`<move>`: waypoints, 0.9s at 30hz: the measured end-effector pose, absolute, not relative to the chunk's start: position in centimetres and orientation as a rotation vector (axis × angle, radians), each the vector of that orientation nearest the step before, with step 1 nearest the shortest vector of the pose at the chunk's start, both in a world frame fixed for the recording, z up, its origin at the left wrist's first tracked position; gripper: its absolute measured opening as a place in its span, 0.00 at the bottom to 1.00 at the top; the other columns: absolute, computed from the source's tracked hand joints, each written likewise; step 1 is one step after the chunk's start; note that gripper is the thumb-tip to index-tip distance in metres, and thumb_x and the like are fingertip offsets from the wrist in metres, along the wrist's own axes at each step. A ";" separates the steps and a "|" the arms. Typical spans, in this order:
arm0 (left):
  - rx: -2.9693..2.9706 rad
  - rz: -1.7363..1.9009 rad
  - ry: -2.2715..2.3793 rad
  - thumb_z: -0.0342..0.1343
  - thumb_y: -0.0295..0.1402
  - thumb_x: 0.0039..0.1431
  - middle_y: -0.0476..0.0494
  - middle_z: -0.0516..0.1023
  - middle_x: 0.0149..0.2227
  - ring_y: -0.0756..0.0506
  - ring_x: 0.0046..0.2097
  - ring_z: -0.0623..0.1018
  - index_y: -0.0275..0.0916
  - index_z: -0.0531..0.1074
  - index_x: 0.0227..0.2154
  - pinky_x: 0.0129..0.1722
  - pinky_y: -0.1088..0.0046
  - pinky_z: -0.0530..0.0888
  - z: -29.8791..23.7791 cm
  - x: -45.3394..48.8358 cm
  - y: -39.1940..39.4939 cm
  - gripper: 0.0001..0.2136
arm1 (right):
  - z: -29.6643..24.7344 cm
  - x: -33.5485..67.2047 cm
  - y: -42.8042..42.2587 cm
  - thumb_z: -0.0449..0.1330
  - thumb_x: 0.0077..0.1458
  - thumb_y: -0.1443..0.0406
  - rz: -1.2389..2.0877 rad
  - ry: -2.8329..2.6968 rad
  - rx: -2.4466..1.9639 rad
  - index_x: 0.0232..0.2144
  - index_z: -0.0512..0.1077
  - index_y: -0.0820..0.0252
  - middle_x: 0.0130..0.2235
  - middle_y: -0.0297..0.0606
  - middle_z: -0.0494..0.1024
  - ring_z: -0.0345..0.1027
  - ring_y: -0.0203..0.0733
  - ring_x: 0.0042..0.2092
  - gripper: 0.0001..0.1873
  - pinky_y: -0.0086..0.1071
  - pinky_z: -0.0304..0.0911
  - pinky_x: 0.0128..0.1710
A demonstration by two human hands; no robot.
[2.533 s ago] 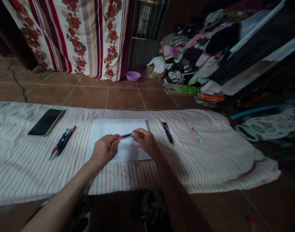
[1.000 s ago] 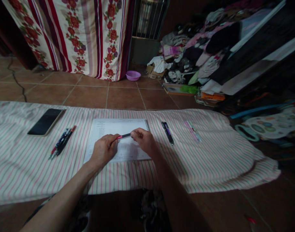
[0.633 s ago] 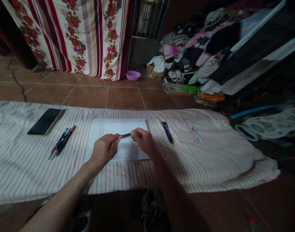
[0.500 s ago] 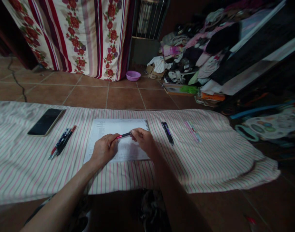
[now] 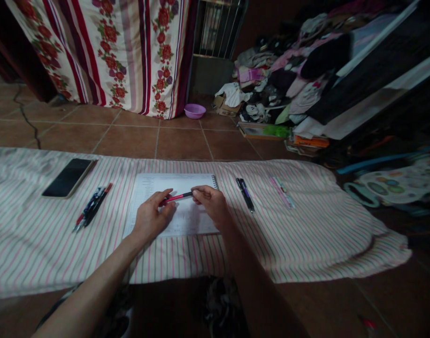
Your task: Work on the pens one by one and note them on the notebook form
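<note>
A red and black pen point(image 5: 179, 196) is held level over the spiral notebook point(image 5: 187, 225). My right hand point(image 5: 211, 201) pinches its black end between thumb and fingers. At the red end, my left hand point(image 5: 155, 212) has thumb and forefinger spread apart, with the pen's tip between them; whether they touch it is hard to see. Beneath both hands lies the open white page, with faint marks too small to read.
Left of the notebook lie several pens point(image 5: 91, 209) and a dark-screened phone point(image 5: 69, 178). To the right are dark pens point(image 5: 245, 195) and pastel pens point(image 5: 282, 192). A striped cloth point(image 5: 306, 234) is underneath. Beyond are a purple basin point(image 5: 195, 111) and piled clothes point(image 5: 271, 84).
The fingers of my left hand have loosened and spread from around the red end, so more of the pen's red part shows. My right hand keeps its pinch.
</note>
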State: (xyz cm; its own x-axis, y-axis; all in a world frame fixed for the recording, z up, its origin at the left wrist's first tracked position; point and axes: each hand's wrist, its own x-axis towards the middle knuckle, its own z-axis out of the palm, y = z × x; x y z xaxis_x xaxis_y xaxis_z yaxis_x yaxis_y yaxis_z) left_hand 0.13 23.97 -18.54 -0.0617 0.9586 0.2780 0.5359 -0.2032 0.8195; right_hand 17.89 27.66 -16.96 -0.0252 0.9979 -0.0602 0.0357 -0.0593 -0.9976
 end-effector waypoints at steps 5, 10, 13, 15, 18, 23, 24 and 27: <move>1.058 1.411 1.413 0.62 0.32 0.45 0.45 0.77 0.33 0.50 0.30 0.76 0.36 0.72 0.41 0.33 0.76 0.71 -17.8 0.4 24.5 0.17 | -16.6 17.8 27.9 0.63 0.38 0.59 1.258 -1.078 -1.267 0.27 0.74 0.63 0.22 0.34 0.73 0.67 0.35 0.26 0.14 0.29 0.63 0.28; 0.571 1.456 1.136 0.59 0.23 0.49 0.45 0.77 0.25 0.50 0.27 0.78 0.32 0.70 0.36 0.30 0.78 0.74 -16.8 1.0 24.7 0.10 | -16.3 17.5 27.9 0.64 0.37 0.59 1.264 -0.961 -1.265 0.29 0.73 0.63 0.23 0.34 0.74 0.68 0.34 0.27 0.15 0.29 0.63 0.29; 0.357 1.405 0.986 0.54 0.19 0.52 0.41 0.78 0.28 0.49 0.30 0.79 0.30 0.70 0.29 0.32 0.78 0.76 -16.3 1.6 24.6 0.04 | -16.3 17.0 27.7 0.64 0.38 0.59 1.271 -0.935 -1.266 0.28 0.73 0.63 0.23 0.33 0.74 0.67 0.34 0.27 0.14 0.29 0.63 0.30; 0.231 1.386 0.895 0.51 0.17 0.53 0.40 0.78 0.28 0.49 0.31 0.79 0.30 0.70 0.26 0.34 0.77 0.76 -16.3 1.9 24.6 0.06 | -16.2 16.5 27.5 0.64 0.39 0.60 1.286 -0.939 -1.267 0.29 0.73 0.63 0.23 0.33 0.74 0.67 0.34 0.27 0.14 0.29 0.63 0.31; 0.129 1.371 0.821 0.49 0.18 0.56 0.41 0.78 0.27 0.49 0.29 0.79 0.30 0.71 0.30 0.32 0.77 0.77 -16.5 2.1 24.6 0.07 | -16.1 15.7 27.2 0.63 0.40 0.60 1.305 -0.997 -1.253 0.29 0.74 0.63 0.24 0.34 0.75 0.68 0.34 0.27 0.13 0.30 0.63 0.31; 0.087 1.350 0.797 0.48 0.20 0.58 0.42 0.77 0.25 0.49 0.28 0.78 0.30 0.72 0.33 0.29 0.77 0.77 -16.6 2.1 24.8 0.07 | -16.1 14.9 26.9 0.62 0.42 0.60 1.332 -1.099 -1.226 0.31 0.74 0.64 0.24 0.36 0.75 0.69 0.36 0.28 0.14 0.31 0.64 0.31; 0.070 1.355 0.805 0.48 0.19 0.58 0.42 0.77 0.25 0.49 0.28 0.79 0.30 0.71 0.32 0.30 0.77 0.77 -16.6 2.1 24.9 0.07 | -16.2 14.9 26.9 0.62 0.41 0.60 1.344 -1.109 -1.219 0.33 0.74 0.64 0.25 0.36 0.76 0.70 0.37 0.29 0.15 0.31 0.64 0.32; 0.046 1.370 0.830 0.48 0.19 0.57 0.42 0.76 0.25 0.49 0.29 0.79 0.30 0.71 0.28 0.30 0.78 0.77 -16.4 1.8 25.0 0.08 | -16.3 15.1 26.9 0.62 0.42 0.60 1.373 -1.122 -1.185 0.38 0.73 0.64 0.29 0.40 0.78 0.72 0.38 0.31 0.20 0.31 0.66 0.33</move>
